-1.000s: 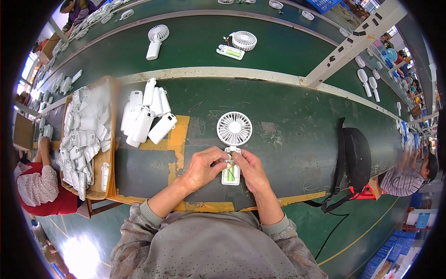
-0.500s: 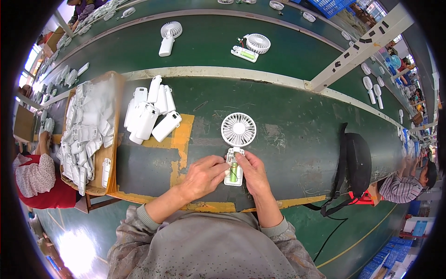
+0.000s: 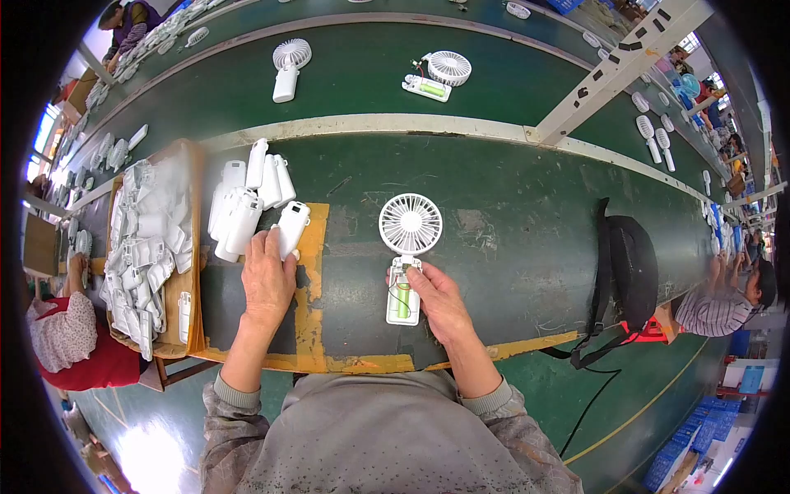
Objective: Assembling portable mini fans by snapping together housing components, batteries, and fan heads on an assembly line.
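Note:
A white handheld fan [image 3: 411,225] lies in front of me, its round grille toward the back and its handle [image 3: 403,309] toward me. The handle is uncovered, showing a green battery cell and thin dark wires. My right hand [image 3: 442,305] grips the handle's upper right side, thumb over its inside. Over to the left, my left hand [image 3: 267,284] has its fingers and thumb around the near end of a white plastic handle cover [image 3: 293,224]. That cover lies at the right edge of a loose pile of white covers [image 3: 239,216].
A cardboard box [image 3: 196,272] of white plastic parts stands left of the pile. At the right lies a black bag [image 3: 629,267] with straps. Beyond a pale rail [image 3: 370,123], fans rest on a green belt [image 3: 354,74]. A slanted metal post [image 3: 617,70] rises at right. Co-workers sit at both sides.
My left hand has left the fan's handle and moved left to the cover at the pile's edge. The right hand stays on the fan. The view has shifted slightly.

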### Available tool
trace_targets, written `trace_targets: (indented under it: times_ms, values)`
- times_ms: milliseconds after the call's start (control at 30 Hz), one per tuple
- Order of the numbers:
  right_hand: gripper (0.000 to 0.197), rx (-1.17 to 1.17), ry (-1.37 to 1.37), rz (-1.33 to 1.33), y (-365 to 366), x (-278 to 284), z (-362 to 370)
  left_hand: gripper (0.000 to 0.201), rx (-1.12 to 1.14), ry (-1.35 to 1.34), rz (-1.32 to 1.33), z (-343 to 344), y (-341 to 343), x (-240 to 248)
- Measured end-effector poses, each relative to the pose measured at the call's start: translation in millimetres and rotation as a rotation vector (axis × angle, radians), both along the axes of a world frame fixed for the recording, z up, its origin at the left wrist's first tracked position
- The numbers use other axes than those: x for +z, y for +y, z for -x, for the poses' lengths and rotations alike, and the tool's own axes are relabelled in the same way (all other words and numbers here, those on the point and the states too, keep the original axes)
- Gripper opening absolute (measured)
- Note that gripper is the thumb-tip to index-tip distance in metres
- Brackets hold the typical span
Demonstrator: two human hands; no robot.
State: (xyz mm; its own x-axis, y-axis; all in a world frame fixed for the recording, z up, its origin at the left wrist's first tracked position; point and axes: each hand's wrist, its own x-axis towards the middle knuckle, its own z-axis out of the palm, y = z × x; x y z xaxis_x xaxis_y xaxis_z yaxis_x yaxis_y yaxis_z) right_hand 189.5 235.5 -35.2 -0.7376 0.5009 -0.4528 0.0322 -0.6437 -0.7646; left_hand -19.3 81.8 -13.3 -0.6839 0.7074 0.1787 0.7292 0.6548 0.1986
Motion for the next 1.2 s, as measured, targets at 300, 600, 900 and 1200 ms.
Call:
trace_targets:
  times_ms: [300, 600, 900, 1200]
  values:
    - [0.036, 0.045, 0.066, 0.007, -2, 5, -8, 0.039, -0.004, -0.251, 0.115, -9, 7, 27]
    - [0.039, -0.059, 0.120, 0.212, -1, 10, -9, 0.048, -0.165, -0.712, -0.076, -75, 20, 48]
    - [0.031, -0.050, -0.008, -0.058, -7, 2, -1, 0.055, -0.263, -0.691, -0.074, -90, 28, 43]
    - [0.031, -0.046, -0.224, -0.476, -10, -15, 2, 0.062, -0.338, -0.571, -0.055, -99, 31, 48]
